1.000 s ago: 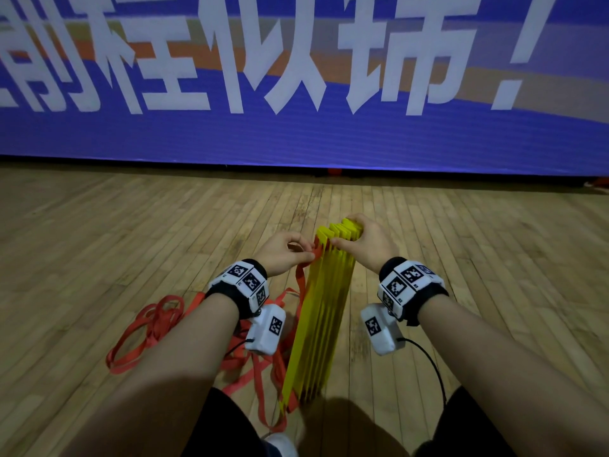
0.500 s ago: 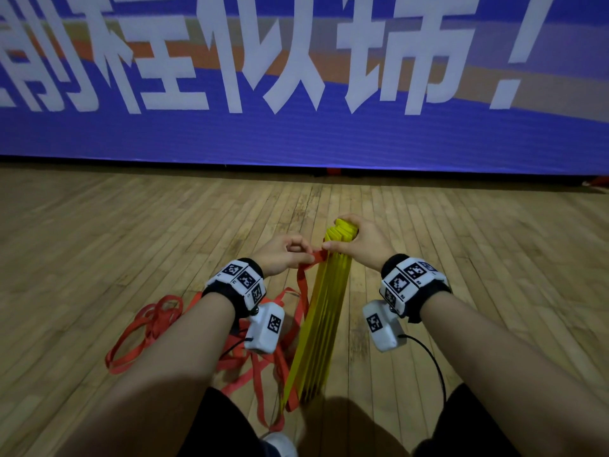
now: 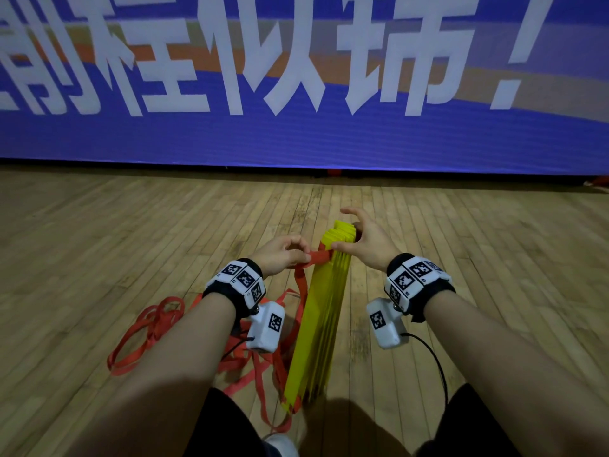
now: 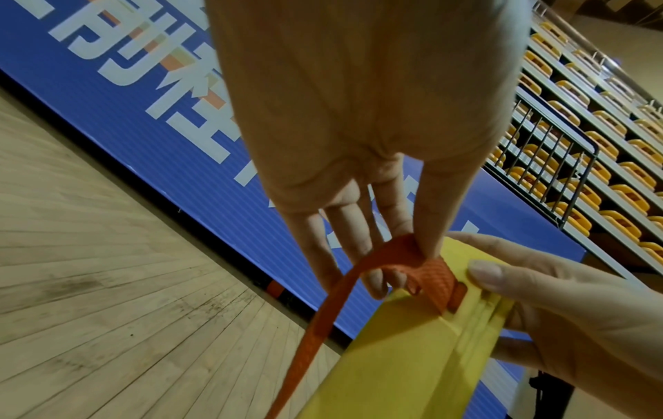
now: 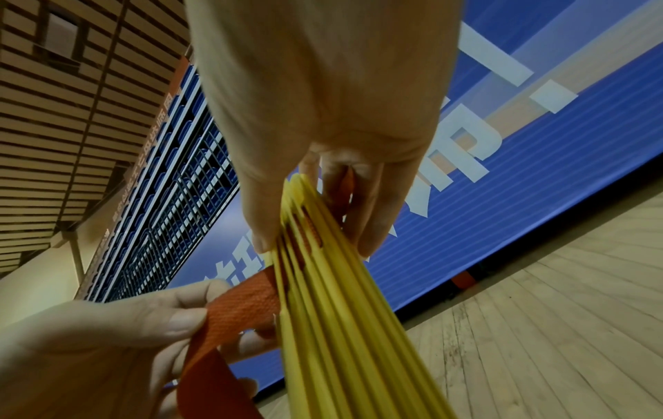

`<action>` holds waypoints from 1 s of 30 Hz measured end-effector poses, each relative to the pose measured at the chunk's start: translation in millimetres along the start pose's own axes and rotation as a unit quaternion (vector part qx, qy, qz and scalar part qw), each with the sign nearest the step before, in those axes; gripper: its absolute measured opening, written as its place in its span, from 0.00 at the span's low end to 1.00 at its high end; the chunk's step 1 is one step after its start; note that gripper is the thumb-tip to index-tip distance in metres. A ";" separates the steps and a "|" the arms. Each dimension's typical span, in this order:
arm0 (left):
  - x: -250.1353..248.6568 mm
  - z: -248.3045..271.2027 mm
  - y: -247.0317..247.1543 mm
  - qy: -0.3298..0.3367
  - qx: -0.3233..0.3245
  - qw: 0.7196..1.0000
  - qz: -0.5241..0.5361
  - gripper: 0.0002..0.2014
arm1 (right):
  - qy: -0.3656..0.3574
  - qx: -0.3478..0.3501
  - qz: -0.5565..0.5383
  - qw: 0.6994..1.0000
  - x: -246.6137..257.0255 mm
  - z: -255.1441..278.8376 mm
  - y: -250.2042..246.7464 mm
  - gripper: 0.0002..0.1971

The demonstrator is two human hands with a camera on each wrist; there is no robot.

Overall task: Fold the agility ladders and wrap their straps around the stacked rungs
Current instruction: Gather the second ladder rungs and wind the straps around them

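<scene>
Two hands up at the far end of the yellow rung stack (image 3: 321,311), which stands on edge on the floor (image 3: 131,232), long axis running away from the person. Head view: left hand (image 3: 280,255) pinches the red strap (image 3: 318,257) on the stack's left; right hand (image 3: 365,245) clamps the top, thumb vs fingers. L wrist cam: strap (image 4: 427,269) loops over the stack corner. R wrist cam: fingers (image 5: 373,204) squeeze the rungs together. Next pass prob goes across that axis, leftwards first; left hand's nearer.
</scene>
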State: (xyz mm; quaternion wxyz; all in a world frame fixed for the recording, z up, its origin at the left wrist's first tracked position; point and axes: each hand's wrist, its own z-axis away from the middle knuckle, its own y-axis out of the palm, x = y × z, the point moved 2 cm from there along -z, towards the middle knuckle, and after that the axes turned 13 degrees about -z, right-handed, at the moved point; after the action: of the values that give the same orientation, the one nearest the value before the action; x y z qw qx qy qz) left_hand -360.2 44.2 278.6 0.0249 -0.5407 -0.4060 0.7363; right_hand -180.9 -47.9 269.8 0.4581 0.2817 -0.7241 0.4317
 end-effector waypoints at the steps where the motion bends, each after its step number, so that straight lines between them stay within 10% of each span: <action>1: -0.8 0.4 0.1 0.002 -0.002 1.000 -0.013 0.08 | -0.005 0.000 0.001 1.000 0.2 0.3 -0.5 0.36; 16: -10.3 3.2 6.5 -0.028 0.037 0.996 0.080 0.10 | -0.037 0.051 -0.019 0.998 3.1 5.3 -0.5 0.27; 30: -11.5 -6.8 19.1 0.047 -0.096 0.983 -0.147 0.12 | -0.031 0.043 -0.018 0.998 7.9 7.3 5.1 0.29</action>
State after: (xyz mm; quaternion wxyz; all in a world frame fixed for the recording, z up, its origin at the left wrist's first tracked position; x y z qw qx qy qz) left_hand -342.2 29.9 275.0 0.0996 -0.5088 -0.5483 0.6562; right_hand -191.5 -52.1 273.6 0.4307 0.3269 -0.7136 0.4454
